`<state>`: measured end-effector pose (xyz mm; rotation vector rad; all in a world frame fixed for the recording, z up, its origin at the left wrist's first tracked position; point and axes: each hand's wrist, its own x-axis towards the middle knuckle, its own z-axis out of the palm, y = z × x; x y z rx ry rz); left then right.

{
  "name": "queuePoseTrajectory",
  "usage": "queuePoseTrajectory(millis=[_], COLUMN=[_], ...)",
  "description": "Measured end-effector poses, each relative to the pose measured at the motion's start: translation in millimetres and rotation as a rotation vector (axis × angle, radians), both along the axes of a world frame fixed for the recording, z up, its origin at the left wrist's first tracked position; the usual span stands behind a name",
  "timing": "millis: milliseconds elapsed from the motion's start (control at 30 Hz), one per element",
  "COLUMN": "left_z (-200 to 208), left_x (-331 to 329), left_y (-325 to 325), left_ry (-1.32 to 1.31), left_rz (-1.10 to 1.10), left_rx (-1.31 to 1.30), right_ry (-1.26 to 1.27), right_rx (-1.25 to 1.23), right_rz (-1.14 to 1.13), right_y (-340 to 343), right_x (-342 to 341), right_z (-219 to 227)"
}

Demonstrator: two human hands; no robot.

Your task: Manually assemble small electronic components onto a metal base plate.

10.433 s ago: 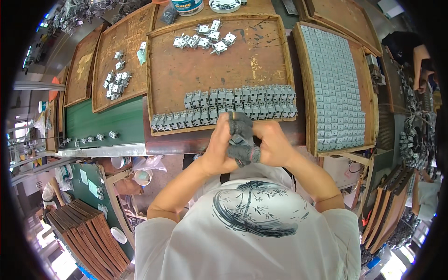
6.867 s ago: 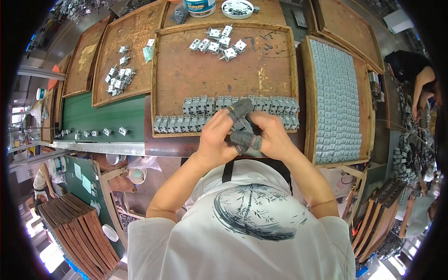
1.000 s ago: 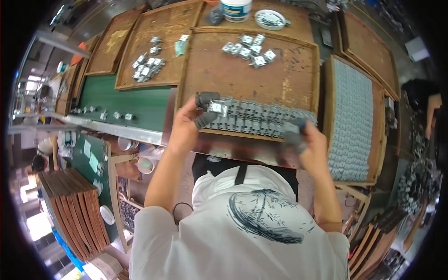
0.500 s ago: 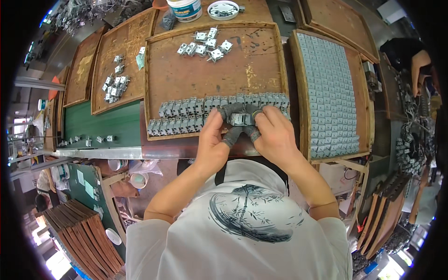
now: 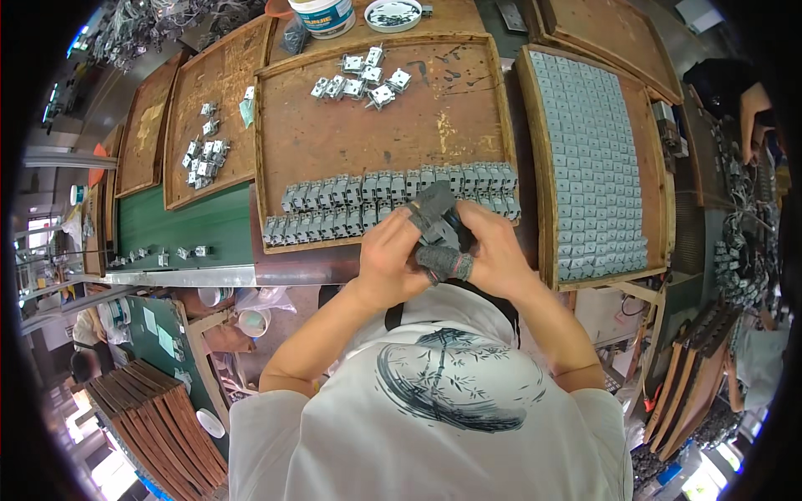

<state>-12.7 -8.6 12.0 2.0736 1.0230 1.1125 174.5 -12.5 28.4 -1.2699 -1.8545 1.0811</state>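
Note:
My left hand [image 5: 391, 255] and my right hand [image 5: 495, 250] meet in front of my chest, over the near edge of a wooden tray. Grey cloth sleeves cover several of the fingers. Between them both hands grip a small boxy metal part [image 5: 444, 237], tilted and mostly hidden by the fingers. Just beyond, two rows of similar metal parts [image 5: 334, 221] stand packed along the tray's near side. A loose cluster of such parts [image 5: 368, 77] lies near its far side.
At the right, another wooden tray [image 5: 541, 167] holds tight rows of flat grey pieces. Trays at the left [image 5: 188, 92] carry loose metal parts, and a few more lie on the green surface [image 5: 184, 230]. A white tub [image 5: 324, 17] and a round dish [image 5: 393, 15] stand behind.
Both hands have turned the metal part from level and facing up to tilted. My fingers have closed over it, with the left fingertips now higher, and it shows less.

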Motion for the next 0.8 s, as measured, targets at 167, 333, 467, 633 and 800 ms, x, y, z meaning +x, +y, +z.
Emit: queuePoseTrajectory(millis=[167,333,467,633,800], left_z=[-1.7,-0.5,-0.1,-33.4,-70.1], left_x=[-5.6,-55.0,-152.8,-236.3,-269.4], left_y=[-5.5,20.5,53.2,96.1,111.4], left_ry=[0.018,0.323,0.372,0.486,0.333], left_rz=[0.03,0.037,0.376,0.27,0.082], left_rx=[0.058,0.061,-0.248,-0.607,-0.87], right_ry=[0.052,-0.074,0.078,0.198,-0.043], right_rx=[-0.04,-0.117,-0.073,-0.053,0.091], right_rz=[-0.031,-0.197,-0.596,-0.911,-1.111], right_y=[-1.5,-3.0,-9.4,-42.3,-76.9], right_x=[-10.6,19.1,123.4,224.9,300.1], right_z=[-0.9,2.8,-32.5,-43.5,-78.0])
